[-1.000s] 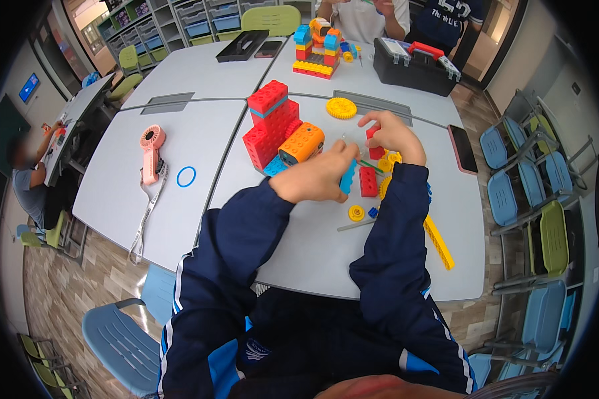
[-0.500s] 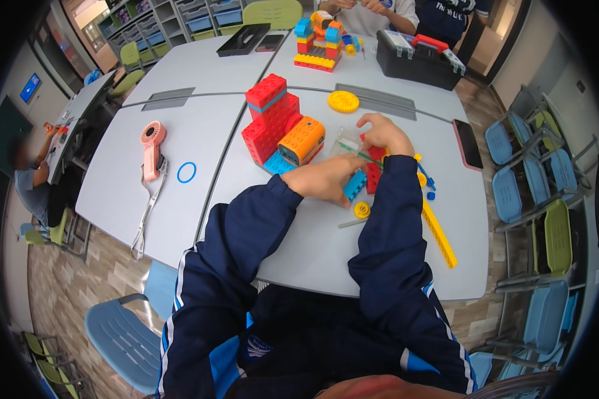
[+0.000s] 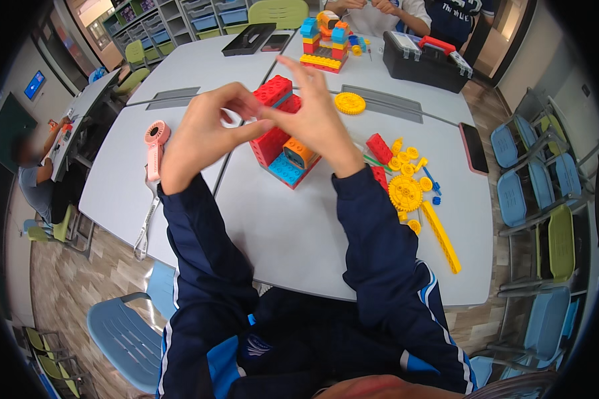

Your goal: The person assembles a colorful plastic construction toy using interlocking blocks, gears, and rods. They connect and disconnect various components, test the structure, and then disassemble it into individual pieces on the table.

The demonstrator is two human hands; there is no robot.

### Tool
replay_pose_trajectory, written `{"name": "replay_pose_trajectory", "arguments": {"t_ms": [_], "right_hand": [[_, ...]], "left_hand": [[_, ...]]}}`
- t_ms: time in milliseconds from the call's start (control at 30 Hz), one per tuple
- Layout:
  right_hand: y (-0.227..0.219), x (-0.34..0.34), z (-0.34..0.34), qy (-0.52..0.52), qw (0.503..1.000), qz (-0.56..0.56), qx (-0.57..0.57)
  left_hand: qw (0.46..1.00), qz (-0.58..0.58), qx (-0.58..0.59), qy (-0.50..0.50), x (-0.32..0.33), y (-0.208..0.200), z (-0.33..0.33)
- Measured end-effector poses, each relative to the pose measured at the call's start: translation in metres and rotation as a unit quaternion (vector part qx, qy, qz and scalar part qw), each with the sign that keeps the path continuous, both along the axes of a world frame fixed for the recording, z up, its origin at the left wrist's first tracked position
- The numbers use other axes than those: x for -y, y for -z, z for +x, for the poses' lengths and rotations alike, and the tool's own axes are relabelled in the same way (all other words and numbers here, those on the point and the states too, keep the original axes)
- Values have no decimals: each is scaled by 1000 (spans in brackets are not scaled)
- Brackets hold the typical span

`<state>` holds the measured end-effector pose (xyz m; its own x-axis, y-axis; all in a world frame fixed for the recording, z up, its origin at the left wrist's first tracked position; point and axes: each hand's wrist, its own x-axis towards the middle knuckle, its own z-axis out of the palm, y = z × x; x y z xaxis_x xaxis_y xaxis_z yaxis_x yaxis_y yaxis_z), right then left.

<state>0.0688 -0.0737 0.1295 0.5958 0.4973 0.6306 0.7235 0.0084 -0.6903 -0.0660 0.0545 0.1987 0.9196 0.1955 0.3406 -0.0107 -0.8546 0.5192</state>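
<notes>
Both of my hands are raised above the table in front of a brick model. My left hand (image 3: 203, 130) has its fingers curved apart from the thumb, with a visible gap between. My right hand (image 3: 316, 116) spreads its fingers upward, its thumb close to the left thumb. Nothing shows in either hand. Partly hidden behind them stands a red brick tower (image 3: 275, 90) on a blue studded base (image 3: 287, 171). An orange block (image 3: 299, 153) sits on that base. Right of my right forearm lie a large yellow gear (image 3: 405, 193), a red brick (image 3: 379, 147) and several small yellow wheels.
A yellow beam (image 3: 440, 238) and a phone (image 3: 473, 147) lie at right. Another yellow gear (image 3: 349, 103) is behind the model. A pink hand fan (image 3: 155, 143) lies left. Farther back are a colourful brick model (image 3: 324, 50), a black toolbox (image 3: 426, 66) and another person's hands (image 3: 373, 5).
My hands have lifted from the parts at right and moved left, up before the red tower. The large gear beside my forearm now shows. The blue brick by my left hand is out of sight.
</notes>
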Motion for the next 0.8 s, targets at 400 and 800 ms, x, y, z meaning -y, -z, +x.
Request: {"name": "replay_pose_trajectory", "arguments": {"t_ms": [400,800], "right_hand": [[34,-38,14,104,986,-20,126],[3,6,53,-76,940,263,-205]], "left_hand": [[957,-175,-220,68,-46,67,64],[985,-113,-126,13,-51,79,72]]}}
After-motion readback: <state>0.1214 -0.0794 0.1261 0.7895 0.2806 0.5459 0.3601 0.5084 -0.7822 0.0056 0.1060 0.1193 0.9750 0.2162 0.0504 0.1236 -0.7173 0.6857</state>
